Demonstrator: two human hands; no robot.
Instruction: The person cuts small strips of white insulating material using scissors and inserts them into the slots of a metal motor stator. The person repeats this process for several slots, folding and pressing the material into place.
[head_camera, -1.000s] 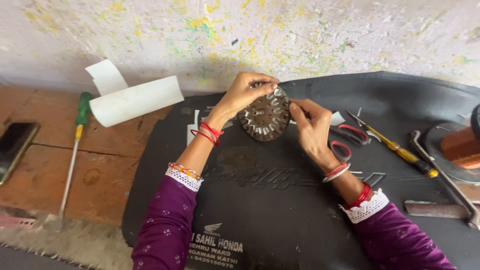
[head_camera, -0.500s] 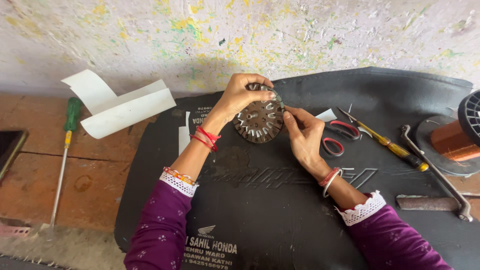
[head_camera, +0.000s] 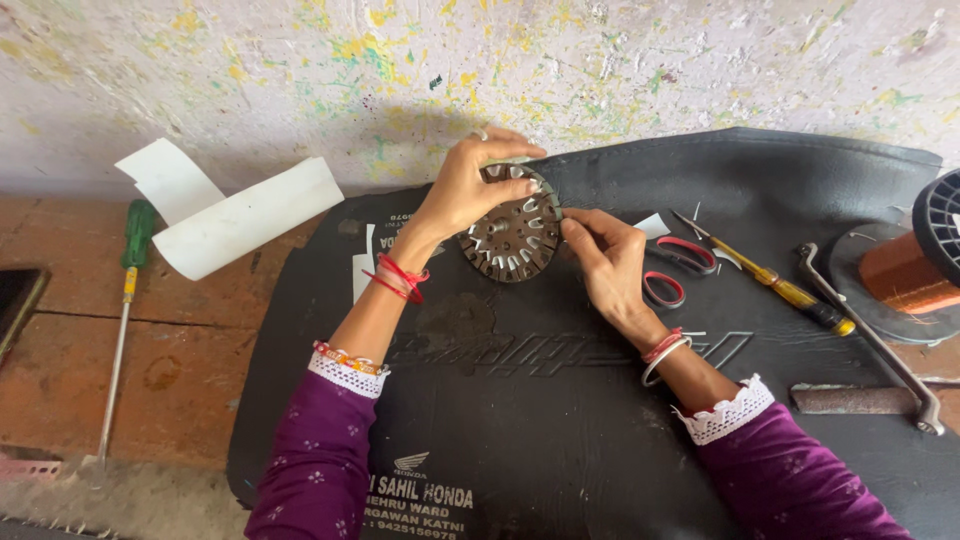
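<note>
A round dark metal stator disc (head_camera: 512, 238) with white slot liners stands tilted on its edge on a black rubber mat (head_camera: 560, 400). My left hand (head_camera: 470, 185) grips the disc's top rim from above, fingers curled over it. My right hand (head_camera: 608, 258) pinches the disc's right edge with thumb and fingertips. Both wrists carry bangles and purple sleeves with white lace cuffs.
Red-handled scissors (head_camera: 672, 270), a yellow-handled screwdriver (head_camera: 770, 282) and a bent metal bar (head_camera: 868, 335) lie right of the disc. A copper wire spool (head_camera: 915, 265) sits at the far right. Curled white paper strips (head_camera: 240, 212) and a green-handled screwdriver (head_camera: 128, 300) lie left.
The view has shifted slightly, and the disc and both hands sit a little further right and lower in the frame. Both hands keep their hold on the disc.
</note>
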